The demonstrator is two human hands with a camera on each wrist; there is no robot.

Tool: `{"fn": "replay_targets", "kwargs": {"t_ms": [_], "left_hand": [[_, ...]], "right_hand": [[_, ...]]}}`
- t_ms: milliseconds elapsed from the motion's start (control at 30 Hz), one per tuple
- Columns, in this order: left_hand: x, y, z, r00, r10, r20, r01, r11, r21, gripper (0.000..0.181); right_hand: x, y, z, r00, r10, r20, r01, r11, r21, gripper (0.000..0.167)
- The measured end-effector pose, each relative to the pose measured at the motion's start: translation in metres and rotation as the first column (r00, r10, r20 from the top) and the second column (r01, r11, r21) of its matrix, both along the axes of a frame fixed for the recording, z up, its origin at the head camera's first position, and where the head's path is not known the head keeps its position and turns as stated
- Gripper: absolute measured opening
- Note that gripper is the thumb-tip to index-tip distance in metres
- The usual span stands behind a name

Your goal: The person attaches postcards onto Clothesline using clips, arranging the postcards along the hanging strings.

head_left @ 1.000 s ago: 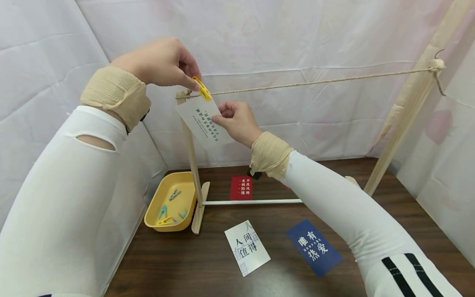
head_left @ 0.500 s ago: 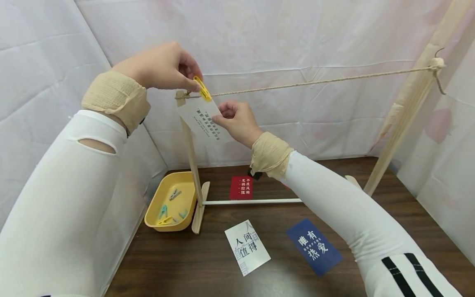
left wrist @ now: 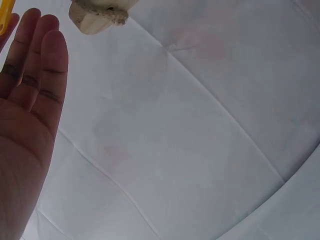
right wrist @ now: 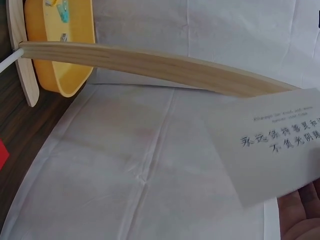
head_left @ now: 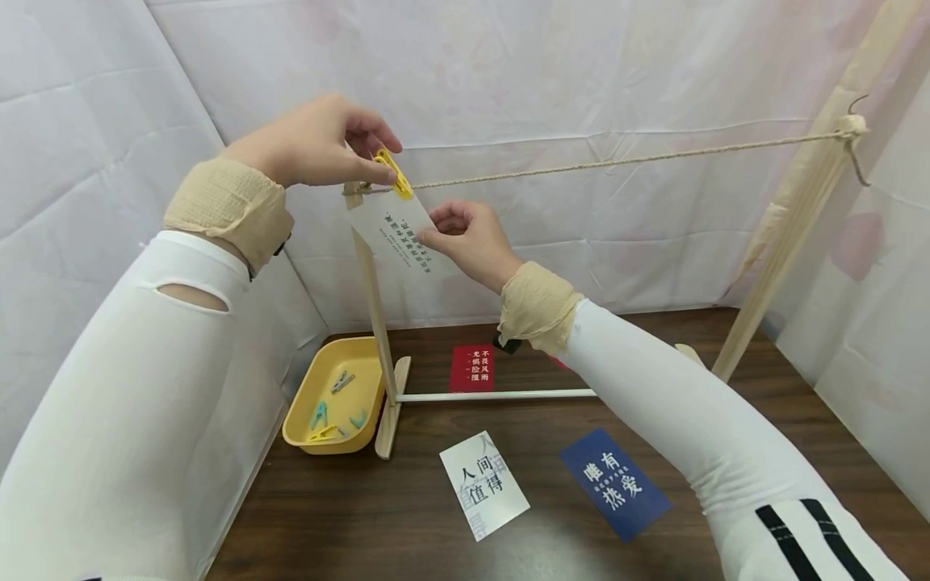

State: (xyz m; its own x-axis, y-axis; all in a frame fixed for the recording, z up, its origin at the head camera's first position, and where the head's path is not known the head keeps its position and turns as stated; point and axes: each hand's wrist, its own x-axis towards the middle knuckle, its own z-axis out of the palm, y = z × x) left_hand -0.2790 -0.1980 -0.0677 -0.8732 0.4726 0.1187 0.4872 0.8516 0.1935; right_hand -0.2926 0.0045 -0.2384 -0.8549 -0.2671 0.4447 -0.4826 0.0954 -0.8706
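In the head view my left hand [head_left: 320,145] holds a yellow clothespin [head_left: 402,187] between thumb and fingers, near the left end of the rope [head_left: 581,167]. The clothespin's tip lies over the upper edge of a white card [head_left: 392,234] printed with dark characters. My right hand [head_left: 475,242] pinches that card's right edge. The card hangs tilted in front of the left post. The left wrist view shows only the edge of the clothespin [left wrist: 5,15] beside the fingers. In the right wrist view the card [right wrist: 270,150] covers most of the right hand.
A wooden frame with a left post [head_left: 372,282] and right post [head_left: 785,218] carries the rope. A yellow basin [head_left: 298,411] with several clothespins stands at left. On the dark table [head_left: 349,516] lie a white card [head_left: 483,484], a blue card [head_left: 617,484] and a red card [head_left: 472,368].
My left hand has lowered slightly, with its thumb and fingers shifted on the clothespin. The right wrist has moved a little to the right. Card and clothespin have stayed nearly in place.
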Motion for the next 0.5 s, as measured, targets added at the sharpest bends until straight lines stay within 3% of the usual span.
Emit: {"fn": "replay_targets", "kwargs": {"t_ms": [267, 500], "left_hand": [[-0.002, -0.009, -0.008, 1.000, -0.005, -0.008, 0.006, 0.990, 0.144, 0.051], [0.001, -0.019, -0.018, 0.999, 0.003, -0.045, 0.013, 0.943, 0.332, 0.052]], "right_hand": [[-0.001, 0.015, -0.007, 1.000, 0.002, 0.020, -0.002, 1.000, -0.001, 0.026], [-0.001, 0.030, -0.012, 0.999, -0.014, 0.035, 0.014, 1.000, 0.009, 0.032]]}}
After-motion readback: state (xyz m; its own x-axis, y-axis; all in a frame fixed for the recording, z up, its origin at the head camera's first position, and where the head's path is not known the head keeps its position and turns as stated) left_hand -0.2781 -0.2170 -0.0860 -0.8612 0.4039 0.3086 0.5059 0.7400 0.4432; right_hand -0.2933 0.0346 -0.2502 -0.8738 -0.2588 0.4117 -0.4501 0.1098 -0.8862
